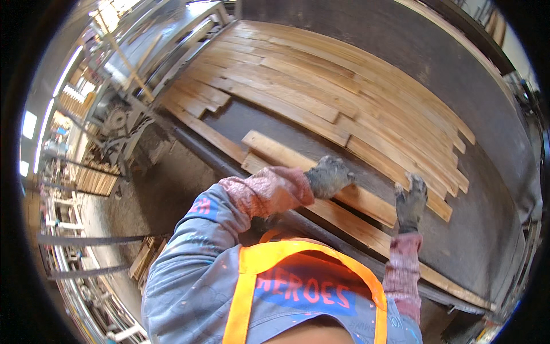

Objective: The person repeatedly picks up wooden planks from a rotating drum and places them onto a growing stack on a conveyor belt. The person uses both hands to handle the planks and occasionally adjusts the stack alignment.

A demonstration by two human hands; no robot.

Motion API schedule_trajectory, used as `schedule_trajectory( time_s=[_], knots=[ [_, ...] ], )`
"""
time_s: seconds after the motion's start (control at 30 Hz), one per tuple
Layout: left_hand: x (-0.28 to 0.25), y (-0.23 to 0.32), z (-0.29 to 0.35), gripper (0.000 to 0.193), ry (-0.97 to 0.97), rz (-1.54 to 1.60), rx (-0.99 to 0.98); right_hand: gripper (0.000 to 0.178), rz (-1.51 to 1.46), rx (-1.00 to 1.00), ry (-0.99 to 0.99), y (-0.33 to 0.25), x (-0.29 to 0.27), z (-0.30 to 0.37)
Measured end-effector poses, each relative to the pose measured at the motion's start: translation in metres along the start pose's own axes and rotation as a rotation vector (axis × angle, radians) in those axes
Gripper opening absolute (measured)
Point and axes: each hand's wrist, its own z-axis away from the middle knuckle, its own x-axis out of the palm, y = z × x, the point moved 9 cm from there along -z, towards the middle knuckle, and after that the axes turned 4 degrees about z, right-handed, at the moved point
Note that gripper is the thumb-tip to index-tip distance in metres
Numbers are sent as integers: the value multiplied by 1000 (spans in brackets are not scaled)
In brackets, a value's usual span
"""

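Keeping the loose plank (275, 150) level should help it sit evenly on the counter (252, 121), near the laid planks (286, 86). The left hand (330, 176) curls its fingers over it; whether they grip, I cannot tell. The right hand (411, 202), fingers parted and seemingly empty, is at the laid planks' near edge, where light pressure suits.

Found wide room on the bare dark tabletop (464, 246) right of the spread planks (344, 97). Saw a narrower channel (263, 121) between those planks and a loose board (281, 152), with the left hand (330, 176) over that board and the right hand (411, 206) near the channel's right end. Noted another long board (355, 226) along the near edge, barring any low approach there.
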Motion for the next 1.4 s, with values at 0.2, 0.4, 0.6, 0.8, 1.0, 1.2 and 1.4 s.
schedule_trajectory(
  time_s=[0.2,0.4,0.6,0.8,1.0,1.2,1.4],
  knots=[
    [-8,-153,39,59,167,-54,-153,73,-94,-245,-494,-102,10,63],
    [-1,-242,85,70,418,-132,-176,81,78,-258,-552,-135,47,75],
    [-13,-248,79,80,284,-91,-404,56,-17,-121,-801,-119,66,61],
    [11,-68,95,87,316,-41,70,76,49,-202,-553,-118,22,69],
    [47,-9,85,91,-87,-34,62,88,44,-456,-410,-147,12,122],
    [14,-5,81,84,-49,227,30,77,45,-427,-462,-120,37,127],
    [12,-9,72,68,338,64,-56,81,197,101,-554,123,-61,128]
  ],
)
